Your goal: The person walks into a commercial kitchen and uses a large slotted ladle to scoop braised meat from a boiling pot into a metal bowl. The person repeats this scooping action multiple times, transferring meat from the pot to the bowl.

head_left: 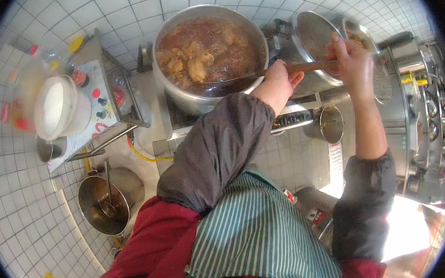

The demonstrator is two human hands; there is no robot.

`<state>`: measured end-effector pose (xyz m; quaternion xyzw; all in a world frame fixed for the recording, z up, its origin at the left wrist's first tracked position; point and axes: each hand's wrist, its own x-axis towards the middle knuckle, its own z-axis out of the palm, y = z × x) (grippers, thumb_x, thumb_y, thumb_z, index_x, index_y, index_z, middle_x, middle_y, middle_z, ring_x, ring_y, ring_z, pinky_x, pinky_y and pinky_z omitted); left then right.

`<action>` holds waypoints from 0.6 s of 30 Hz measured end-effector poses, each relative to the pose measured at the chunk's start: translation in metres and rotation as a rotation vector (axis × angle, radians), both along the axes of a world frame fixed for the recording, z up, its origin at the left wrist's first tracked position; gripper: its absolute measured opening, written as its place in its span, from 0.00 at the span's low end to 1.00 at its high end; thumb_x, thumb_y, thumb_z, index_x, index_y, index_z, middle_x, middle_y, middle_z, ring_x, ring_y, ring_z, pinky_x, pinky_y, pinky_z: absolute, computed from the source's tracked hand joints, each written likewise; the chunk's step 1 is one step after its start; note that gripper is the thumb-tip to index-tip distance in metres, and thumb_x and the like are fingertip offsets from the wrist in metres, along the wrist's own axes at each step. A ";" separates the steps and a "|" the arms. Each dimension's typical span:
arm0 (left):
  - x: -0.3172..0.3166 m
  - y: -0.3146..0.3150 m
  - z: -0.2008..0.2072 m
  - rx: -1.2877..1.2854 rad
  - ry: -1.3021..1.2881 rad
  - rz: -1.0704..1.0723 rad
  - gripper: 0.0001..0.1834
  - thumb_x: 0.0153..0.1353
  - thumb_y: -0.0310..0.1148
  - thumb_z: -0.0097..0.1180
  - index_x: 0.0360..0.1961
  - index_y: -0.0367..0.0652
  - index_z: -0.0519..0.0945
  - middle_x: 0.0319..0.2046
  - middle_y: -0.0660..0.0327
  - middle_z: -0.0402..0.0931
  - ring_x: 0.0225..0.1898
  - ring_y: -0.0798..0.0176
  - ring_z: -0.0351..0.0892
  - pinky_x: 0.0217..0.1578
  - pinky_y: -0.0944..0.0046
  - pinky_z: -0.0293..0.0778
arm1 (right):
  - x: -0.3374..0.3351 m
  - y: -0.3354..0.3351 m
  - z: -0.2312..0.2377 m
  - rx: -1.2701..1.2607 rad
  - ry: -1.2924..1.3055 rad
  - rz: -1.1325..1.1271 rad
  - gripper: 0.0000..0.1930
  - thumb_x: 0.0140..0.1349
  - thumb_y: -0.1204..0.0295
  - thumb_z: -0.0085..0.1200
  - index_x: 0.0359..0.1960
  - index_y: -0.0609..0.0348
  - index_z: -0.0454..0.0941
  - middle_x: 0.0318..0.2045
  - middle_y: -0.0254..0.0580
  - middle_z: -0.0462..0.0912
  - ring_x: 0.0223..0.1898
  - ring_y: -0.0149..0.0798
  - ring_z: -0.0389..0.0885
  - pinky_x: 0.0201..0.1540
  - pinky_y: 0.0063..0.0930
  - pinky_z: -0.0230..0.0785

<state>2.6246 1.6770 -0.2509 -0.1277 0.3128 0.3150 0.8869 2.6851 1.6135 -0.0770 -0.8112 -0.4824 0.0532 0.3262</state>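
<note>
A big metal stockpot (pixel 179 96) stands in front of me, holding dark reddish-brown liquid and several golden-brown pieces (pixel 197 67) that look like meat. Across its right rim lies a long wooden-handled stirring tool (pixel 311 66); its far end dips into the liquid, so the head's shape is hidden. My left hand (pixel 280 80) is closed round the handle just outside the pot's rim. Further right, my right hand (pixel 352 63) grips the same handle near its end, with the thumb pointing up.
A second large pot (pixel 297 82) with a round mesh-like piece (pixel 319 35) stands close on the right. At left, a metal table (pixel 89 100) bears a white tub (pixel 58 108) and bottles. Below it sits a deep pot (pixel 124 200) with a ladle (pixel 108 186). Metal bowls line the far right.
</note>
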 end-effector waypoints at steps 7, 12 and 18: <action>0.006 -0.039 -0.030 0.112 0.099 -0.049 0.12 0.65 0.35 0.47 0.42 0.38 0.67 0.35 0.53 0.78 0.36 0.51 0.82 0.42 0.49 0.81 | 0.009 -0.055 -0.019 -0.292 0.180 -0.049 0.23 0.67 0.56 0.51 0.42 0.69 0.81 0.23 0.44 0.82 0.17 0.32 0.80 0.20 0.26 0.73; -0.023 -0.046 -0.055 0.150 0.035 -0.049 0.10 0.65 0.33 0.48 0.42 0.38 0.67 0.35 0.52 0.78 0.39 0.51 0.81 0.45 0.50 0.79 | -0.016 -0.058 0.001 -0.699 0.385 0.209 0.23 0.66 0.60 0.54 0.53 0.69 0.75 0.26 0.43 0.80 0.17 0.31 0.79 0.18 0.25 0.72; -0.063 -0.051 -0.071 0.199 -0.063 -0.061 0.11 0.63 0.35 0.51 0.40 0.39 0.69 0.35 0.52 0.78 0.39 0.48 0.81 0.44 0.51 0.78 | -0.056 -0.066 -0.006 -0.697 0.245 0.362 0.17 0.62 0.66 0.53 0.49 0.63 0.77 0.24 0.53 0.81 0.22 0.44 0.82 0.26 0.37 0.74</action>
